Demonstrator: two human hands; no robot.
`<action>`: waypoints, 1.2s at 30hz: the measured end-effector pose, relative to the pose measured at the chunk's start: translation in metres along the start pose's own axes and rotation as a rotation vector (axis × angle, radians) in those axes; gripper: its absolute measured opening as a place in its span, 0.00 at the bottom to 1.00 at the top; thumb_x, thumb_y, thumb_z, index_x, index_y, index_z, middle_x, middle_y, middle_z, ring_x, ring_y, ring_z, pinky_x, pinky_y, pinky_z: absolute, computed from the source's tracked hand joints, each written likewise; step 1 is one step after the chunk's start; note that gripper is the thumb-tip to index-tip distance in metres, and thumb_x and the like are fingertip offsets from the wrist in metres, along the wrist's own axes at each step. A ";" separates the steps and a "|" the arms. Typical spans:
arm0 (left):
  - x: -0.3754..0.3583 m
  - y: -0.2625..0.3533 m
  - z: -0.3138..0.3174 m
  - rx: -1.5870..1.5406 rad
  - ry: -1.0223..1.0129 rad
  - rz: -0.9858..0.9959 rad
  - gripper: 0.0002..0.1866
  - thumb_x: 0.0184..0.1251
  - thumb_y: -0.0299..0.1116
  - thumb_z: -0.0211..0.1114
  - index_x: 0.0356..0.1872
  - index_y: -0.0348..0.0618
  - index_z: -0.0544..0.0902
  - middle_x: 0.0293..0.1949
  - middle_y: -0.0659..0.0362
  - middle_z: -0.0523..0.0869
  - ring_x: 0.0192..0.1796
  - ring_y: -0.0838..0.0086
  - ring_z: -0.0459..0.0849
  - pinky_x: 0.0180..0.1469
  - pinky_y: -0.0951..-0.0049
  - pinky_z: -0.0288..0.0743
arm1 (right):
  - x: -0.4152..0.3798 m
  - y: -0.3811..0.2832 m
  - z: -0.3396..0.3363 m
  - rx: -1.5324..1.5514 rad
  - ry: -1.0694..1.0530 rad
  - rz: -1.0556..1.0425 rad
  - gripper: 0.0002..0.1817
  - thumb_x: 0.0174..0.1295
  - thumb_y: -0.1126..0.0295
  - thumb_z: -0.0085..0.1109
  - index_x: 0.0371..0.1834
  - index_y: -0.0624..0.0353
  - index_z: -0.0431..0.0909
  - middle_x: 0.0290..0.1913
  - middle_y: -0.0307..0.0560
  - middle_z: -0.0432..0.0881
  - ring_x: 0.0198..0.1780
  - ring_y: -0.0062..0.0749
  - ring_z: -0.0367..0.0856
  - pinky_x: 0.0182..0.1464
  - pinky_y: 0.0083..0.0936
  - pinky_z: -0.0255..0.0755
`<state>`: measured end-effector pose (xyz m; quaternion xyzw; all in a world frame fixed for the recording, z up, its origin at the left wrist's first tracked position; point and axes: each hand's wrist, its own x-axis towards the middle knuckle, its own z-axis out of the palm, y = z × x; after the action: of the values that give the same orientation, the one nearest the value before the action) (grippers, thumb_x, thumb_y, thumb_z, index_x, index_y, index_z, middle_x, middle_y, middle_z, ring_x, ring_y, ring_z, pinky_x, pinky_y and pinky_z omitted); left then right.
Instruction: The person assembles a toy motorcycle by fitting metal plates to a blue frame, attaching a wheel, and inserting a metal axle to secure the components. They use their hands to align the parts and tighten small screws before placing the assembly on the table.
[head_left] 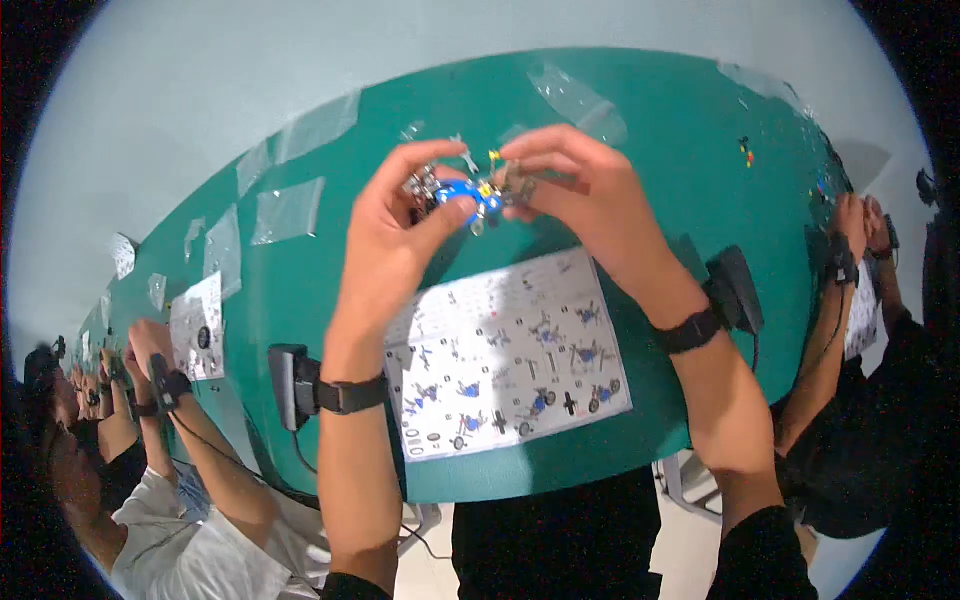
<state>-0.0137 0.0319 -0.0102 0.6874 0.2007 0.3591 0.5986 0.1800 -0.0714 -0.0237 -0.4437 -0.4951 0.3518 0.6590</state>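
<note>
Lying left of the white printed sheet (505, 365) are clear plastic bags (287, 211) (contents indistinct), while left hand (390, 215) and right hand (585, 185) clamp a blue-grey model (454, 190) beyond.

Wearer: 1 left hand (392, 232), 1 right hand (592, 188), 2 wrist straps (351, 396). 1 blue construction model (456, 190), 1 green tabletop (690, 180), 1 assembly-diagram sheet (508, 362), 2+ other printed sheets (188, 325), 5+ plastic bags (286, 212).

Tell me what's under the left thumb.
The left hand has its thumb over the blue model. Blue surface shows beside the thumb, with a yellow piece further right. Whatever lies directly beneath the thumb is covered, so I cannot describe it.
</note>
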 end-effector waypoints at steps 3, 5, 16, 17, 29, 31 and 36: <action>0.000 0.002 -0.001 0.036 0.003 0.036 0.24 0.69 0.17 0.74 0.65 0.40 0.83 0.48 0.61 0.89 0.48 0.79 0.86 0.52 0.76 0.80 | 0.000 -0.012 0.000 -0.045 0.002 0.012 0.13 0.74 0.78 0.67 0.60 0.65 0.84 0.48 0.46 0.91 0.47 0.26 0.91 0.50 0.23 0.86; -0.001 0.005 0.000 0.055 0.014 0.021 0.25 0.67 0.17 0.76 0.64 0.39 0.84 0.48 0.61 0.89 0.50 0.78 0.86 0.56 0.74 0.81 | 0.000 -0.012 -0.006 -0.100 -0.011 0.005 0.12 0.74 0.78 0.67 0.58 0.65 0.85 0.47 0.45 0.91 0.48 0.25 0.90 0.51 0.23 0.85; -0.001 0.004 0.000 0.086 -0.020 -0.041 0.20 0.70 0.19 0.75 0.61 0.40 0.86 0.45 0.62 0.91 0.48 0.81 0.86 0.52 0.78 0.79 | 0.002 -0.009 -0.016 -0.083 -0.123 0.125 0.07 0.77 0.76 0.64 0.53 0.67 0.85 0.49 0.45 0.89 0.48 0.27 0.89 0.53 0.26 0.84; -0.001 0.004 0.000 0.070 -0.031 -0.039 0.20 0.70 0.19 0.75 0.62 0.40 0.86 0.45 0.62 0.91 0.48 0.81 0.86 0.52 0.77 0.80 | 0.002 -0.010 -0.016 -0.080 -0.117 0.158 0.08 0.78 0.76 0.63 0.53 0.67 0.85 0.49 0.45 0.89 0.48 0.27 0.89 0.52 0.26 0.84; 0.000 -0.001 0.000 0.147 -0.056 -0.138 0.17 0.76 0.23 0.73 0.63 0.40 0.85 0.43 0.64 0.90 0.43 0.84 0.85 0.47 0.79 0.80 | 0.002 -0.008 -0.019 -0.126 -0.113 0.252 0.09 0.77 0.73 0.67 0.56 0.64 0.86 0.44 0.41 0.91 0.42 0.21 0.88 0.46 0.20 0.83; 0.001 -0.002 -0.001 0.136 -0.058 -0.131 0.17 0.76 0.23 0.73 0.63 0.40 0.85 0.43 0.64 0.90 0.43 0.84 0.85 0.47 0.79 0.80 | 0.002 -0.012 -0.017 -0.172 -0.116 0.276 0.10 0.77 0.73 0.67 0.56 0.64 0.86 0.44 0.41 0.91 0.41 0.21 0.88 0.45 0.20 0.83; 0.000 0.000 0.002 0.114 -0.042 -0.109 0.17 0.75 0.23 0.73 0.62 0.40 0.85 0.44 0.63 0.90 0.45 0.84 0.86 0.49 0.80 0.80 | 0.002 -0.007 -0.018 -0.100 -0.142 0.238 0.09 0.78 0.73 0.66 0.56 0.64 0.85 0.47 0.42 0.90 0.44 0.24 0.90 0.47 0.23 0.86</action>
<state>-0.0129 0.0305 -0.0104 0.7159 0.2451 0.2994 0.5812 0.1979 -0.0761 -0.0184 -0.5055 -0.5014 0.4329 0.5529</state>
